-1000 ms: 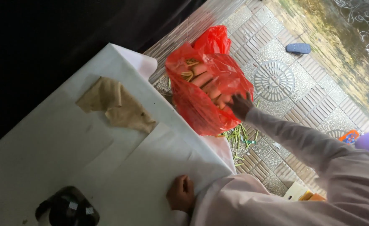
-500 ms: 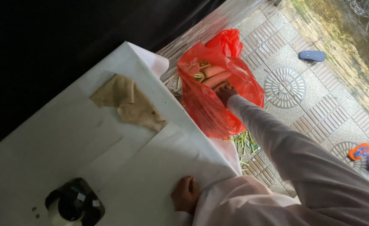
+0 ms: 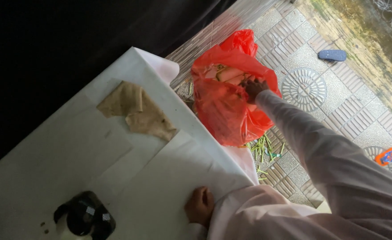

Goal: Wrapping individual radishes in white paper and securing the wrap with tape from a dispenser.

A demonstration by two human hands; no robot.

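One red plastic bag (image 3: 231, 102) hangs just off the white table (image 3: 71, 169) edge, pale vegetables (image 3: 231, 74) inside, none out yet. Right hand (image 3: 253, 88) reaches in, grip unclear. Left hand (image 3: 199, 205) rests curled on table.

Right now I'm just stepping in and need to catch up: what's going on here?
A person in a pale long-sleeved top reaches the right hand into a red plastic bag hanging off the edge of a white table, among pale long vegetables. The left hand rests on the table's near edge. A crumpled tan cloth and a dark object lie on the table. Green scraps litter the tiled floor.
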